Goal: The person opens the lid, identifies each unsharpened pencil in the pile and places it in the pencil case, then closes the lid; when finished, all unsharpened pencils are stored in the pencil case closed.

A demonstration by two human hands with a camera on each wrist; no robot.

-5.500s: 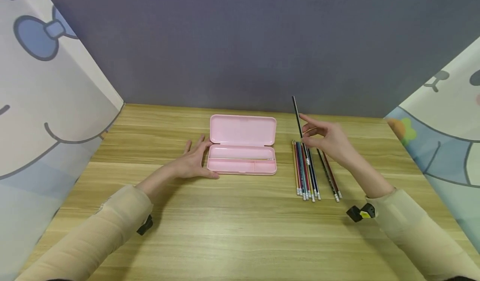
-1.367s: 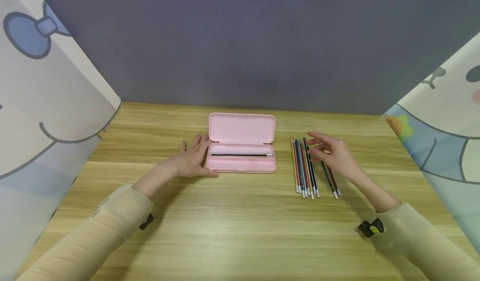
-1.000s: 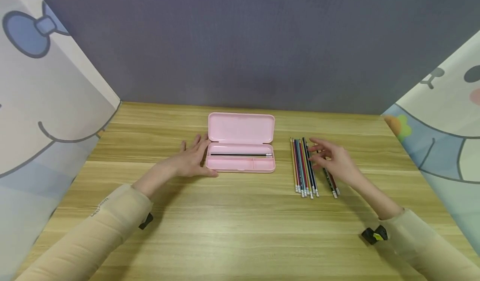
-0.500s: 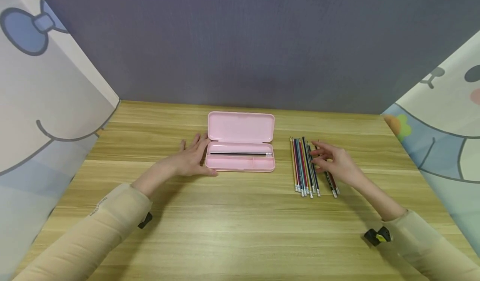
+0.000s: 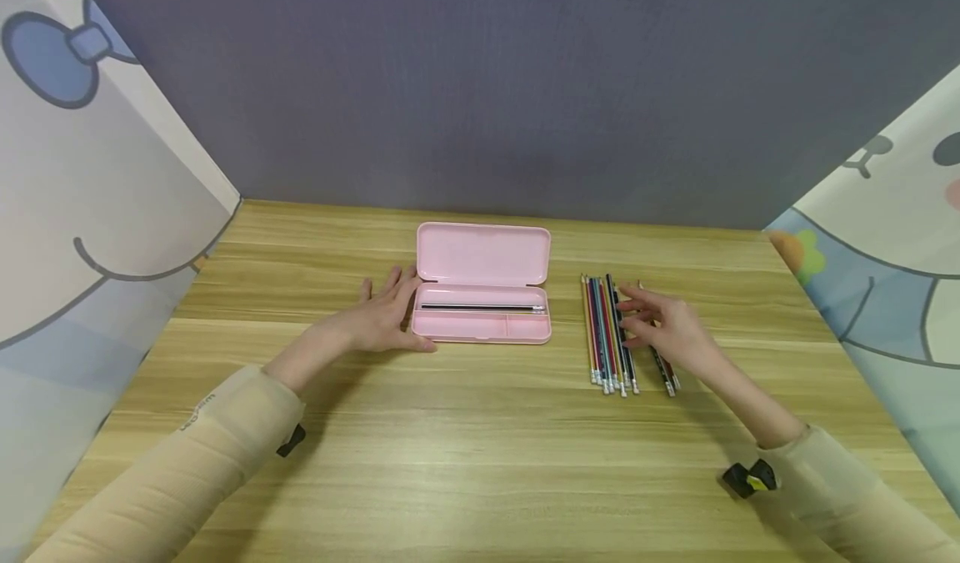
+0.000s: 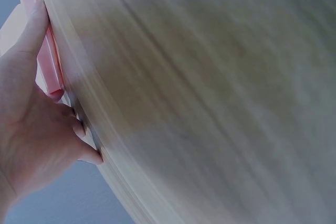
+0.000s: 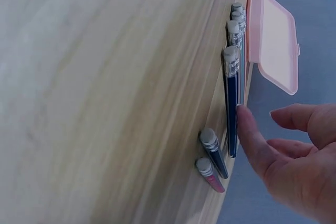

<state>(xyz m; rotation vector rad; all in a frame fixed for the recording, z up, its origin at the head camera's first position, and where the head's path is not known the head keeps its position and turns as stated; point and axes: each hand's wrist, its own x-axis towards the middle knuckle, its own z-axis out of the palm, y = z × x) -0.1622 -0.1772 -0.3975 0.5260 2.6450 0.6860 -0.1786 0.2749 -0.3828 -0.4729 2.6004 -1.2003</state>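
A pink pencil case (image 5: 483, 254) lies open on the table. A black pencil (image 5: 480, 307) lies in its long rear compartment, a thin yellowish strip beside it; the front compartments hold nothing. My left hand (image 5: 378, 323) is spread round the case's left end, thumb at the front corner, fingers reaching the hinge side. To the case's right, several pencils (image 5: 603, 338) lie side by side, eraser ends toward me. My right hand (image 5: 671, 329) hovers loosely bent over their right side; in the right wrist view a fingertip (image 7: 242, 113) meets a dark blue pencil (image 7: 231, 93).
Apart from the row, a dark pencil (image 5: 663, 371) and a reddish one (image 7: 209, 174) lie partly under my right hand. A grey panel (image 5: 495, 87) stands behind the wooden table (image 5: 450, 446), with cartoon-printed panels (image 5: 90, 213) at both sides.
The black pencil my right hand held up earlier now lies in the case. That hand has come back to the pencils, shifting them slightly. My left hand stays at the case.
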